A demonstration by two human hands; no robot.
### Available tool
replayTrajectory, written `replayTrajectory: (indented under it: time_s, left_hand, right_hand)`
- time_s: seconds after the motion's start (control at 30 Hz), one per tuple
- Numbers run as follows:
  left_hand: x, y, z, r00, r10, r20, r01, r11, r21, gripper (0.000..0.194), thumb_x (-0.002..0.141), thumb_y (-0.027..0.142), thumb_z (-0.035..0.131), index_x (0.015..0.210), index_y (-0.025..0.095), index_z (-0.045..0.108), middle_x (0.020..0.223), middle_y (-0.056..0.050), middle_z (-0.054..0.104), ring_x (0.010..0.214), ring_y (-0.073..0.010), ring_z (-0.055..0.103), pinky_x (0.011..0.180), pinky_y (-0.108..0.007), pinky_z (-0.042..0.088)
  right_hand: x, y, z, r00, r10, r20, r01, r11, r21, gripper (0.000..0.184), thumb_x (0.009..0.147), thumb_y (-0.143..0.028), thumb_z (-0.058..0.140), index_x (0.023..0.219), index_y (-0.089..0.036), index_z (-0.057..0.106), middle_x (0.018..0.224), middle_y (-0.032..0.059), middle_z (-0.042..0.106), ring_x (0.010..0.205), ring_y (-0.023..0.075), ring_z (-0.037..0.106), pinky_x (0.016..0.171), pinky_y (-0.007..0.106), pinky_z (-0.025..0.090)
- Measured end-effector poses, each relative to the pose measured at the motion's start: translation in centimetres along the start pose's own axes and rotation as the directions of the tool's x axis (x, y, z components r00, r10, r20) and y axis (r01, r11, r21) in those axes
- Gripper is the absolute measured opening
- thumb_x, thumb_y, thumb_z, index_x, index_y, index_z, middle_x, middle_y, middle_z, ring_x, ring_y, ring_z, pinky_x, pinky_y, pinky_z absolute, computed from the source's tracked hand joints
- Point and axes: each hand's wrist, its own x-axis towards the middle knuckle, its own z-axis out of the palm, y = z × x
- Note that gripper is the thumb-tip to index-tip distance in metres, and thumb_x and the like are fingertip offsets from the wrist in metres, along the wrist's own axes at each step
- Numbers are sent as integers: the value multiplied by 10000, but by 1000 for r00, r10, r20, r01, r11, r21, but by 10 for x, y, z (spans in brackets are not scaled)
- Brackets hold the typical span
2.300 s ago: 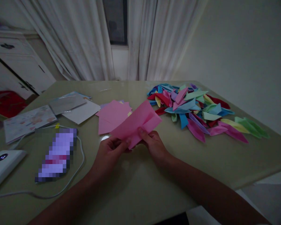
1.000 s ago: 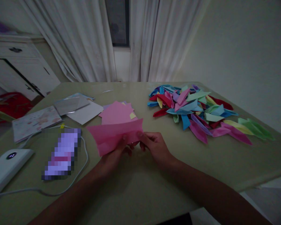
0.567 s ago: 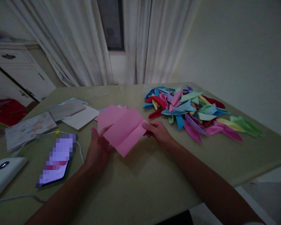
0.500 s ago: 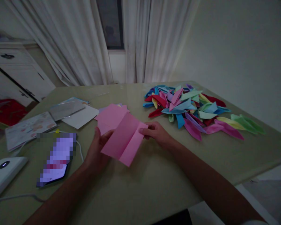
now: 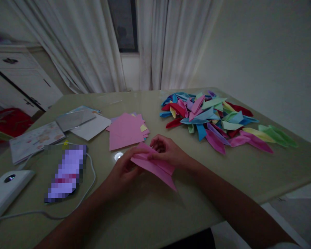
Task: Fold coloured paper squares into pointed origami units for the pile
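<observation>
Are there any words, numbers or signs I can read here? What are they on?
None can be read.
Lit purple phone screen: pixelated, unreadable.
Dark round spot on the white rounded plastic box: any marking is too small to read.
Pale, flat patterned packet: print too blurred to read.
Folded pink paper sheet: no writing shows.

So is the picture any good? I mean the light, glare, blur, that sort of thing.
Head view: dim, greyish light, with the upper right corner darkest; also head view: what looks like glare, a bright spot on the table beside the left hand; head view again: the phone broken into coarse blocks, its screen unreadable.
</observation>
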Motion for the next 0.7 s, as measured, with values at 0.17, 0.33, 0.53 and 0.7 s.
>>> replayTrajectory:
  time_s: [0.17, 0.33, 0.53, 0.7]
  left_hand:
    - [9, 0, -14, 986, 118, -121, -88, 970, 225, 154, 861, 177, 798, 958, 273, 870, 1089, -75, 761, 1013, -240, 744, 837, -314, 597]
    - [12, -1, -22, 992, 123, -29, -114, 967, 227, 155, 806, 228, 880, 941, 304, 887, 1365, -97, 686, 1262, -310, 678, 1009, -397, 599]
    - [10, -2, -18, 997, 73, -32, -59, 951, 304, 49, 833, 335, 884, 841, 287, 885, 1136, -102, 726, 1079, -275, 709, 891, -370, 624]
    - [11, 3, -14, 949, -6, -315, 91, 962, 257, 243, 922, 444, 791, 848, 215, 827, 937, -65, 773, 747, -179, 689, 620, -263, 546]
  right_hand:
    - [5, -1, -21, 999, 52, 13, -52, 999, -11, 482, 687, -304, 939, 985, -220, 569, 843, -30, 649, 765, 155, 624, 644, 251, 453]
    - [8, 0, -32, 977, -6, -212, -1, 1000, -31, 467, 696, -334, 920, 922, -232, 525, 779, -52, 610, 669, 135, 579, 578, 233, 430]
    - [9, 6, -29, 988, 9, -153, -1, 999, 46, 540, 701, -370, 939, 972, -250, 488, 752, -66, 610, 620, 130, 570, 542, 220, 422]
    - [9, 7, -23, 990, -95, -103, 109, 983, 145, 537, 795, -366, 897, 982, -274, 402, 807, -73, 616, 650, 116, 566, 573, 209, 391]
